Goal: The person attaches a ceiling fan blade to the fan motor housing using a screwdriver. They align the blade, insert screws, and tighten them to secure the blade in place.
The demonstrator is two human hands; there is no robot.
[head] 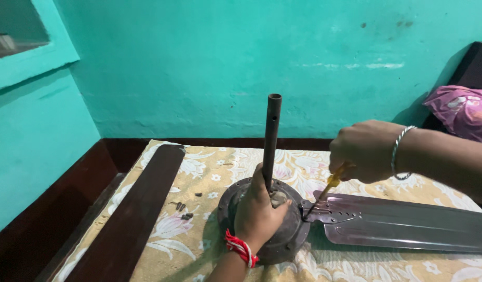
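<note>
A dark round ceiling fan motor (285,240) lies on a floral yellow cloth, its brown down rod (271,136) standing upright. My left hand (259,211), with a red and white thread at the wrist, rests on top of the motor and grips the rod's base. My right hand (363,151), with a metal bangle on the wrist, is shut on a yellow-handled screwdriver (324,190). The screwdriver's tip touches the bracket where a brown fan blade (408,224) joins the motor's right side.
A second, detached dark blade (136,209) lies along the cloth's left edge. A few small screws (183,209) sit between it and the motor. A turquoise wall stands behind, and a pink patterned pillow (460,109) is at far right.
</note>
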